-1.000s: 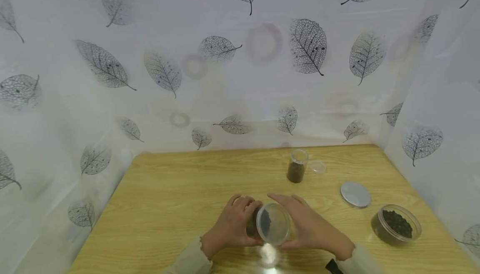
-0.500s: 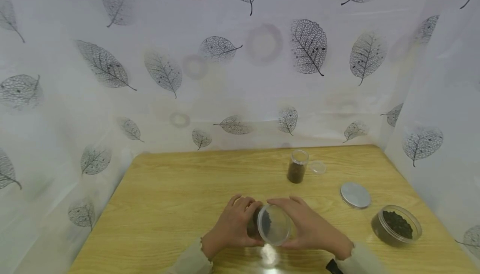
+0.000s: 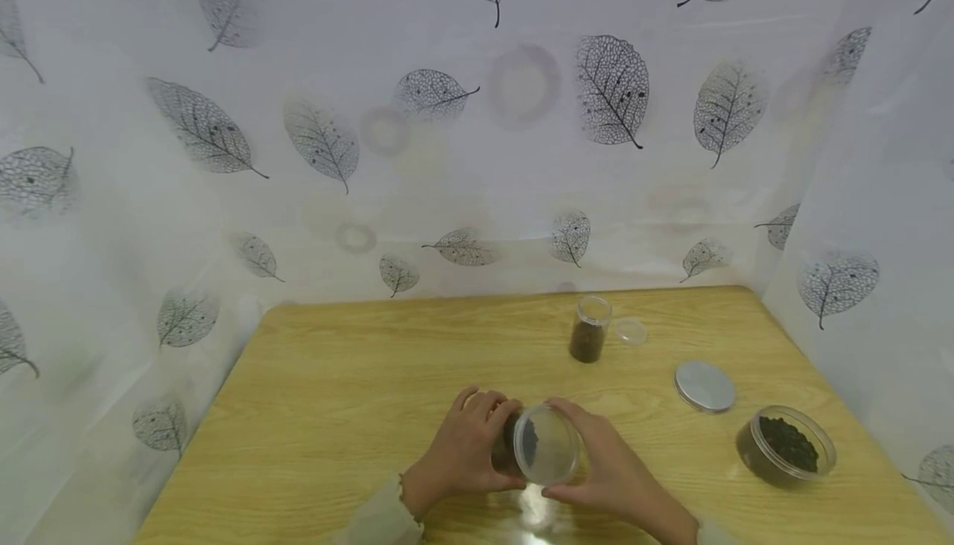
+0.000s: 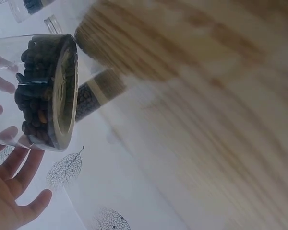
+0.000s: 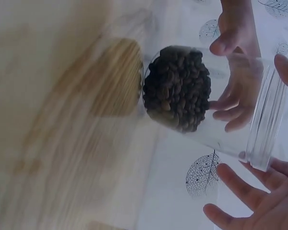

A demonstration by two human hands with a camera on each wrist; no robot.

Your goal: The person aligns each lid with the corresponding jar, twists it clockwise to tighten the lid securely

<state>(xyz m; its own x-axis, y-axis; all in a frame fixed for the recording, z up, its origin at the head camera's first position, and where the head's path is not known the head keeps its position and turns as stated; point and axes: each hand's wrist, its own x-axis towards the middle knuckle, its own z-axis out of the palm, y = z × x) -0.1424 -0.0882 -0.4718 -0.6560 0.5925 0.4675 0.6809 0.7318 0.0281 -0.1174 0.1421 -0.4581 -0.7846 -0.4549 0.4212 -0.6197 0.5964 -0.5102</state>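
Observation:
A clear jar (image 3: 547, 446) of coffee beans (image 5: 177, 88) is held tilted on its side over the table, its mouth end turned right. My left hand (image 3: 465, 441) grips the jar's body from the left. On the other side my right hand (image 3: 611, 462) spans the rim, thumb and fingers at opposite edges; in the right wrist view its other fingers spread apart. The ridged rim (image 5: 266, 120) shows there. Whether a clear cover closes the mouth, I cannot tell. In the left wrist view the beans (image 4: 36, 91) lie heaped toward the jar's base.
On the wooden table (image 3: 335, 379), a smaller jar (image 3: 589, 334) with dark contents stands at the back beside a clear disc (image 3: 631, 330). A silver lid (image 3: 704, 386) lies to the right, near a low round tub (image 3: 782, 450) of dark pieces. Leaf-patterned sheets (image 3: 522, 197) hang around.
My right hand has shifted slightly round the jar's rim: its forefinger moved right and down, its thumb left, its wrist lower. The left hand and jar stay nearly in place.

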